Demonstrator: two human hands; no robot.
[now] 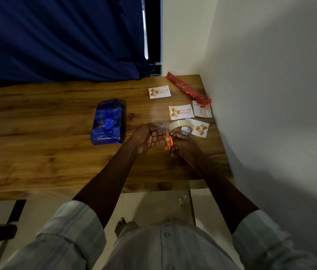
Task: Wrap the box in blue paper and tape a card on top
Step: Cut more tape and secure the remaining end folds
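Tape strip barely visible between hands. Right hand (pixel 181 146) grips scissors (pixel 168 138); left hand (pixel 147 138) palm-up, fingers loosely curled, grip unclear. Roll (pixel 180 126) overlaps one card (pixel 199 130); box (pixel 108 121) apart.

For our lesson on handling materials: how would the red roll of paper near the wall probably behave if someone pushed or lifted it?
The red roll is long and round, so a sideways push would probably make it roll, though the wall beside it may stop it. It looks crinkled and thin, so it would likely be light, and it may sag or crush if gripped hard.
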